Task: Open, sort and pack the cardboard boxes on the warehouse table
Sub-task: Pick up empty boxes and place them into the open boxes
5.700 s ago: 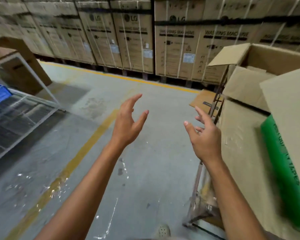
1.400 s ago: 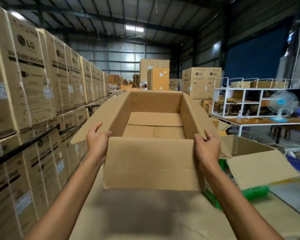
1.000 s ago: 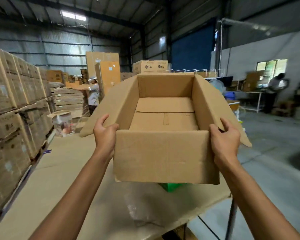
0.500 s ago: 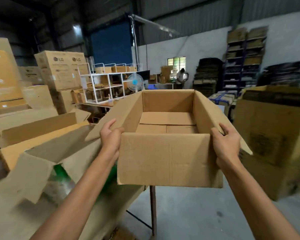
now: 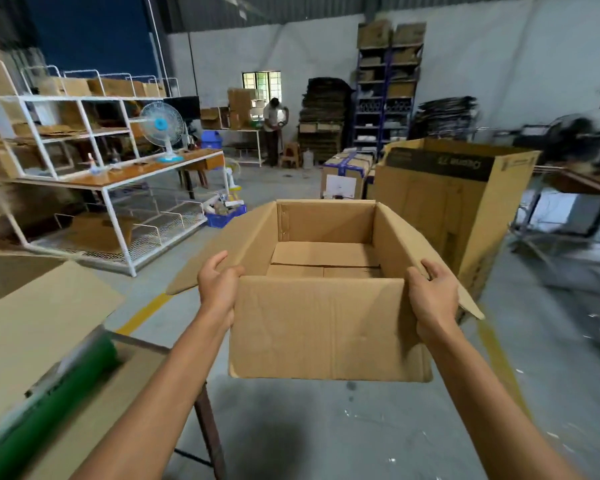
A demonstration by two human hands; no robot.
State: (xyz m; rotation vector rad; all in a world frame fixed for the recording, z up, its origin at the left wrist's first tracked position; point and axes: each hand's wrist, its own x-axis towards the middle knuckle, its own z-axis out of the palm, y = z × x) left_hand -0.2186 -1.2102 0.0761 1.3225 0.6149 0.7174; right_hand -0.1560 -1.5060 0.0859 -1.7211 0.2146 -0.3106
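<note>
I carry an open, empty cardboard box [image 5: 326, 323] in the air in front of me, its flaps spread outward. My left hand [image 5: 218, 285] grips its left wall with the fingers curled over the edge. My right hand [image 5: 430, 296] grips the right wall the same way. The near flap hangs down toward me. The box floats over bare concrete floor, to the right of the table's corner.
The cardboard-covered table [image 5: 32, 334] with a green roll [image 5: 52, 386] sits at lower left. A tall open carton [image 5: 454, 202] stands ahead right, a taped box [image 5: 347, 171] behind it. White wire shelving [image 5: 84, 161] with a fan [image 5: 161, 128] stands left. A person [image 5: 273, 128] works far back.
My hands went from empty to gripping the open box. I have kept turning right with it, so the table has slid to the lower left and the tall carton is nearer the middle.
</note>
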